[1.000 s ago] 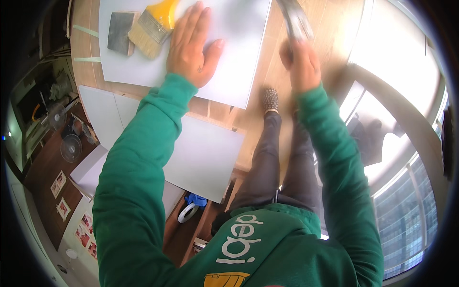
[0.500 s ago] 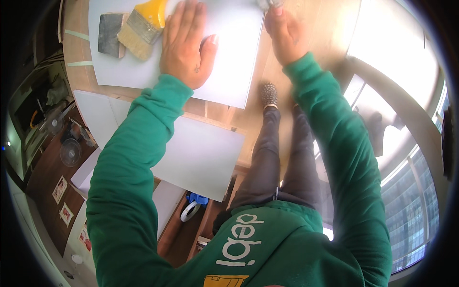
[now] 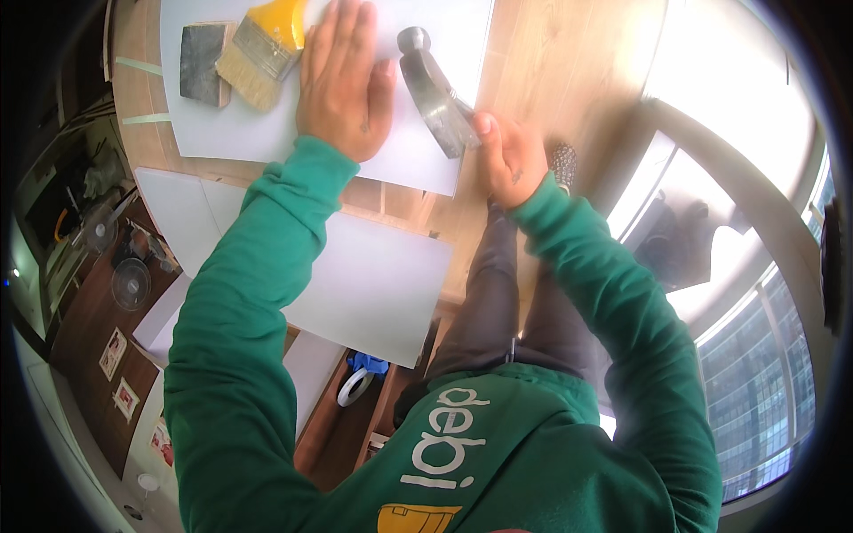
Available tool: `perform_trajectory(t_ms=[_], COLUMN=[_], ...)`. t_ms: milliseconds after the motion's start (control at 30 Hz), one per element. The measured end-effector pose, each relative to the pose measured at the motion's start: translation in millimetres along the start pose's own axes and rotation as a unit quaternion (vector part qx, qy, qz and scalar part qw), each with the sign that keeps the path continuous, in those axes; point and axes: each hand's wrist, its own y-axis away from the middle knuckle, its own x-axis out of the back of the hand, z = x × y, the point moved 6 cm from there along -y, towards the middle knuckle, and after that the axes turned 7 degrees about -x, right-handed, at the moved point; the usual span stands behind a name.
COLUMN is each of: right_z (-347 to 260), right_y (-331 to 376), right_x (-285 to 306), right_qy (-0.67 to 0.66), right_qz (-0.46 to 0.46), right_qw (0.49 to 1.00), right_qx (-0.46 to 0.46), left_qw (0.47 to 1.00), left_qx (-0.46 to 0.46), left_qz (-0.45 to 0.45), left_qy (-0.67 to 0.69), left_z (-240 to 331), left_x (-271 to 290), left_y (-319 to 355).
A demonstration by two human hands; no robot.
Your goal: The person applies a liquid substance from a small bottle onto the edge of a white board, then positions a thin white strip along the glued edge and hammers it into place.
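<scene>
My left hand (image 3: 345, 84) lies flat on a white board (image 3: 258, 133), its fingers stretched forward and the thumb a little apart. Just left of those fingers rests a wide paint brush (image 3: 261, 60) with a yellow handle and pale bristles. Beside the brush sits a dark grey block (image 3: 203, 67), perhaps for sanding. My right hand (image 3: 510, 158) is closed around a claw hammer (image 3: 434, 99) near its head. The metal head hangs over the board's right part, its round face pointing away from me; most of the handle is hidden.
A second white board (image 3: 364, 284) lies lower, nearer my body, over an open wooden compartment holding a roll of white tape (image 3: 354, 388) and something blue. A standing fan (image 3: 131, 283) is at the left. My legs (image 3: 490, 275) stand on the wooden floor beside a window (image 3: 755, 391).
My right hand has come nearer to me, and the hammer, mostly out of frame before, now shows fully at its head. My left hand stays on the board, its thumb drawn closer to the fingers.
</scene>
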Motion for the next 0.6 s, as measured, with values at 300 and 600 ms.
perform_trajectory(t_ms=[300,600], right_z=[11,-8], right_y=[43,16], right_x=[-17,20], right_qy=[0.014,-0.136], right_qz=[-0.039,0.034], right_qw=[0.999,0.99], right_qx=[0.025,-0.027], left_qw=[0.994,1.0], left_qx=[0.081,0.008], left_qz=[-0.062,0.014], left_qy=[-0.032,-0.021], left_z=[-2,-5], left_x=[4,4], left_y=[2,10])
